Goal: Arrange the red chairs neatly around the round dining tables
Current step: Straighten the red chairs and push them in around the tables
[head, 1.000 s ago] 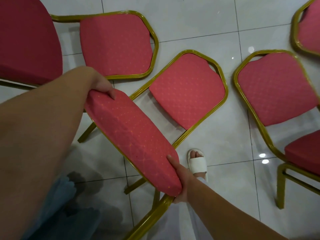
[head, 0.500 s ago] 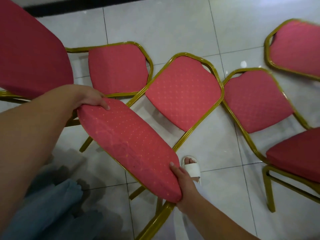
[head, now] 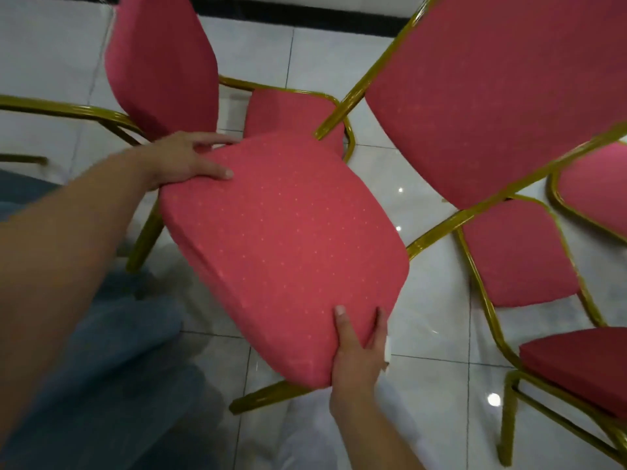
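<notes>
The person has 1 red chair [head: 339,212] gripped by its seat cushion [head: 278,259], with the 2 hands on opposite corners, which I judge spreads the load evenly between the arms. The left hand [head: 183,161] takes the far left corner, its thumb flat on top of the padding and its other fingers [head: 217,143] curled over the far edge. The right hand [head: 356,354] takes the near right corner, thumb on top and fingers [head: 380,329] wrapped round the side of the cushion. Neither hand holds anything else.

The seat tilts up toward the camera and the backrest [head: 492,96] rises at the far right. Holding the seat and not the back probably brings the weight close to the body and lets the legs be steered. 1 gold leg [head: 264,396] shows under the near edge. I cannot tell whether it touches the tiled floor [head: 431,300].

Other chairs crowd in. The left chair [head: 163,62] stands just beyond the left hand, the right chair [head: 515,252] sits just beside the held frame, and a third chair [head: 597,184] shows at the right edge. No table is in view, so the held chair seems well short of its place. Working it out of this cluster looks like the step in hand, and its frame could catch a neighbour.
</notes>
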